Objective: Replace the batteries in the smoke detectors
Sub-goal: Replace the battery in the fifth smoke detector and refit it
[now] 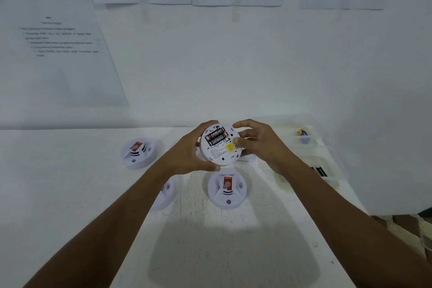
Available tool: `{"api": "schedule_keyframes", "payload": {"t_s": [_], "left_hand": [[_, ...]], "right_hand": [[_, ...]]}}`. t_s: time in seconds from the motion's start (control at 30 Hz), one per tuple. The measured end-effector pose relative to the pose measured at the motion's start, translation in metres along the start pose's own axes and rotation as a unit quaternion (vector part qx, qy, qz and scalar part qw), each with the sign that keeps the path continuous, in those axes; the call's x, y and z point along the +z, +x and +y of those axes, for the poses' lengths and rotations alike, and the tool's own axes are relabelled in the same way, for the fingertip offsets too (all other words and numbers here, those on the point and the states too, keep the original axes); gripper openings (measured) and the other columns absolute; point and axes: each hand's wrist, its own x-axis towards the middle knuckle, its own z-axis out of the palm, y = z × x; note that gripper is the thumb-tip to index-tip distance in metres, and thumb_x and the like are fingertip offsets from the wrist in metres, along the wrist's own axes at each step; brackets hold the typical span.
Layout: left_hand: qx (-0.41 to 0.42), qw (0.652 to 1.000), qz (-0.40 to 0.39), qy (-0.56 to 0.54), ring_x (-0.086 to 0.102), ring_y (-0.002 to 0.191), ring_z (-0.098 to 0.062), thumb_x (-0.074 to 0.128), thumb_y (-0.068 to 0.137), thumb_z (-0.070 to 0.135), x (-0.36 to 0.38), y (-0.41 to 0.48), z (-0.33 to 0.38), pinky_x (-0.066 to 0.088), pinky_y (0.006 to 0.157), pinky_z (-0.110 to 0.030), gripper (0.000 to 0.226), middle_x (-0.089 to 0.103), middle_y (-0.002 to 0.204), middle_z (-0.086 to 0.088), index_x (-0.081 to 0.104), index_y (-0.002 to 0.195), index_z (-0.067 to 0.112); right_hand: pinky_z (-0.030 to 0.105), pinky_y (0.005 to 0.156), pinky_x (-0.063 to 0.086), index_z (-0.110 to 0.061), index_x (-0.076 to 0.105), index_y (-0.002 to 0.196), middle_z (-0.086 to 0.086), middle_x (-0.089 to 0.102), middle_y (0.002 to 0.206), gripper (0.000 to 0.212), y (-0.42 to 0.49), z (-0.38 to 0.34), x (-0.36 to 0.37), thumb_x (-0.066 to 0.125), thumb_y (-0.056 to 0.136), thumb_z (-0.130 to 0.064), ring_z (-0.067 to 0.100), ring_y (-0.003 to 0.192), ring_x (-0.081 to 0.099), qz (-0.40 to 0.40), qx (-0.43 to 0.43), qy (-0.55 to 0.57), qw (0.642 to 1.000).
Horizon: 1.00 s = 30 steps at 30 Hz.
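My left hand (190, 149) grips a round white smoke detector (217, 154) by its left rim, held above the table with its back facing me. Two black batteries (216, 137) lie side by side in its open compartment, and a yellow label (230, 147) sits below them. My right hand (259, 141) holds the detector's right edge, its thumb resting next to the yellow label. Another detector (228, 189) lies face up on the table just below, one more (138, 152) lies to the left, and a third (164, 194) is partly hidden under my left forearm.
A clear plastic tray (325, 161) with compartments stands at the right, holding a yellow-blue battery (303, 133) at the back and dark batteries (320, 170) nearer me. Printed sheets (70, 54) hang on the white wall behind the table. The table's right edge (350, 194) runs close to the tray.
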Motion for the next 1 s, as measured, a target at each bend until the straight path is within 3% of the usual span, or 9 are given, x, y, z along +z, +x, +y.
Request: {"api": "schedule_keyframes", "payload": {"t_s": [0.13, 0.23, 0.37, 0.57, 0.83, 1.0], "left_hand": [[-0.008, 1.0, -0.008, -0.008, 0.047, 0.125, 0.0, 0.092, 0.058, 0.026, 0.013, -0.003, 0.006, 0.048, 0.096, -0.02, 0.107, 0.049, 0.137, 0.015, 0.031, 0.145, 0.029], [0.016, 1.0, -0.01, 0.009, 0.051, 0.12, 0.001, 0.094, 0.058, 0.019, 0.025, -0.003, 0.011, 0.047, 0.092, -0.015, 0.099, 0.055, 0.13, 0.016, 0.039, 0.14, 0.027], [0.048, 0.998, 0.002, 0.036, 0.056, 0.116, -0.007, 0.096, 0.052, 0.03, 0.041, 0.001, 0.025, 0.052, 0.092, -0.024, 0.098, 0.059, 0.125, 0.014, 0.045, 0.135, 0.028], [0.086, 0.995, 0.015, 0.05, 0.059, 0.11, -0.007, 0.096, 0.052, 0.025, 0.057, 0.008, 0.046, 0.053, 0.088, -0.02, 0.095, 0.059, 0.121, 0.016, 0.045, 0.132, 0.027], [0.109, 0.993, 0.029, 0.046, 0.058, 0.114, -0.013, 0.087, 0.049, 0.044, 0.064, 0.006, 0.063, 0.051, 0.094, -0.024, 0.095, 0.059, 0.125, 0.011, 0.046, 0.132, 0.027], [0.105, 0.992, 0.033, 0.066, 0.058, 0.114, -0.011, 0.084, 0.05, 0.051, 0.063, 0.003, 0.065, 0.05, 0.097, -0.028, 0.09, 0.058, 0.124, 0.015, 0.043, 0.128, 0.039]], "right_hand": [[0.039, 0.067, 0.06, -0.013, 0.063, 0.112, 0.014, 0.073, 0.099, 0.028, -0.021, 0.003, -0.002, 0.072, 0.087, -0.004, 0.029, 0.086, 0.073, 0.04, 0.02, 0.035, 0.998], [0.037, 0.072, 0.062, -0.021, 0.063, 0.107, 0.004, 0.073, 0.103, 0.026, -0.033, 0.007, -0.006, 0.073, 0.086, -0.01, 0.019, 0.086, 0.072, 0.089, 0.016, -0.06, 0.994], [0.02, 0.071, 0.051, -0.027, 0.062, 0.111, -0.016, 0.063, 0.11, 0.035, -0.044, -0.002, -0.009, 0.078, 0.08, -0.023, 0.002, 0.094, 0.064, 0.146, -0.082, -0.204, 0.965], [0.04, 0.079, 0.057, -0.039, 0.051, 0.119, -0.014, 0.063, 0.108, 0.054, -0.055, -0.015, -0.008, 0.075, 0.071, -0.044, 0.009, 0.092, 0.064, 0.188, -0.103, -0.3, 0.93], [0.038, 0.077, 0.055, -0.037, 0.036, 0.125, -0.013, 0.059, 0.114, 0.065, -0.073, -0.024, -0.004, 0.071, 0.07, -0.04, 0.014, 0.093, 0.062, 0.21, -0.119, -0.33, 0.913], [0.036, 0.075, 0.053, -0.031, 0.037, 0.122, -0.012, 0.057, 0.11, 0.063, -0.074, -0.026, 0.0, 0.072, 0.07, -0.04, 0.016, 0.091, 0.061, 0.214, -0.114, -0.331, 0.912]]}}
